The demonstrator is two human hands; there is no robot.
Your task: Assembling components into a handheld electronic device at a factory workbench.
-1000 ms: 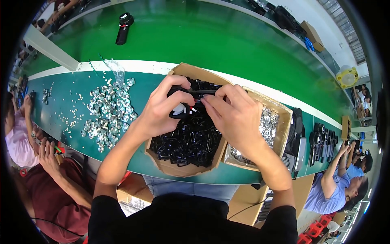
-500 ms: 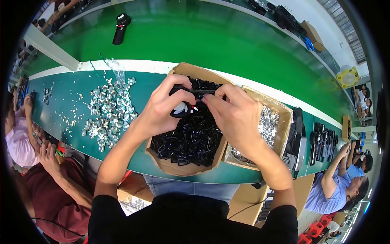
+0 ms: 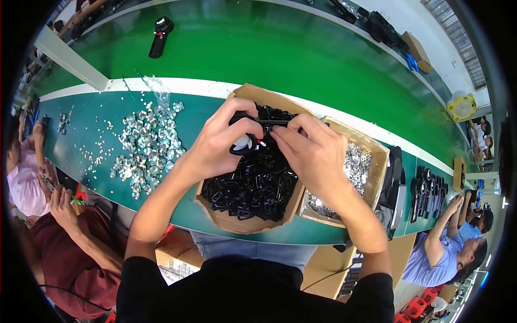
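1. Green, glossy surface [image 3: 301, 59] stretches behind your teal worktop [image 3: 207, 107], divided from it by a white rail [image 3: 215, 90]; a round-headed black unit [image 3: 159, 40] lies on the green.
2. On your worktop, a cardboard box [image 3: 231, 227] with ragged edges brims with shiny, angular black parts [image 3: 250, 188]; just right of it, a tan tray [image 3: 378, 183] holds small silvery pieces [image 3: 355, 164]. Well left, glinting metallic pieces [image 3: 148, 142] lie heaped.
3. Your left hand [image 3: 215, 142] grips the rounded head of a smooth black device [image 3: 273, 123]; your right hand [image 3: 318, 156] pinches its slim bar, though any smaller part between those fingertips is hidden.
4. Held above the black parts, the device runs its long axis nearly crosswise before you, head leftward, bar pointing right.
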